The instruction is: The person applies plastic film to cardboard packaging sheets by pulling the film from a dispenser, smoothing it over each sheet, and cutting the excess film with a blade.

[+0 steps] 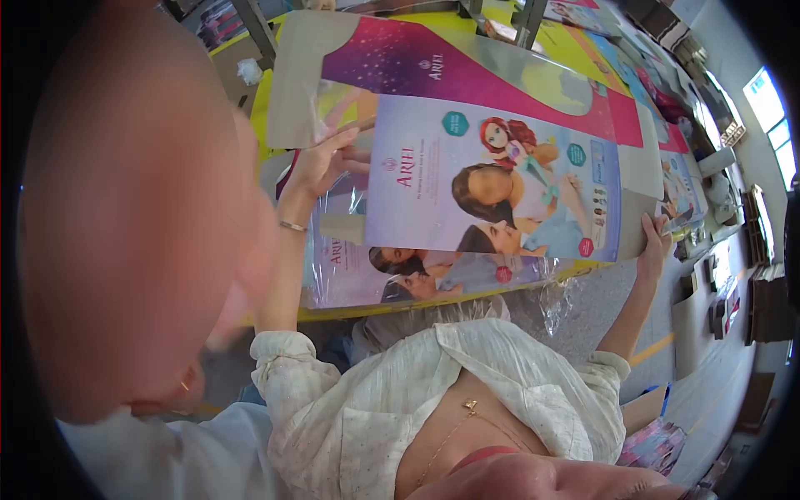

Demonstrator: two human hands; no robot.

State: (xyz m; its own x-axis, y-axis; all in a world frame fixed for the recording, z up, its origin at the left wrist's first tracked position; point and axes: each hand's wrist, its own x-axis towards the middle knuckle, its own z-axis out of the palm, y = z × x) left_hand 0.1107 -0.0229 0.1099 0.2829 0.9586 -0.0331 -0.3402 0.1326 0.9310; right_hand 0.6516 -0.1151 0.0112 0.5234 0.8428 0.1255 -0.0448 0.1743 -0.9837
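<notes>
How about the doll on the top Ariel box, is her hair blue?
No, the doll printed on the top Ariel box has red hair.

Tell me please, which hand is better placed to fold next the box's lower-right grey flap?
Probably the right hand: it touches that flap, while the left hand is at the opposite end of the box.

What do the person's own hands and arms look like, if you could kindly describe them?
The left hand and right hand are ungloved. The off-white left sleeve and right sleeve end in turned-up cuffs, well short of the wrists. A slim bracelet is worn on the left; none shows on the right.
</notes>
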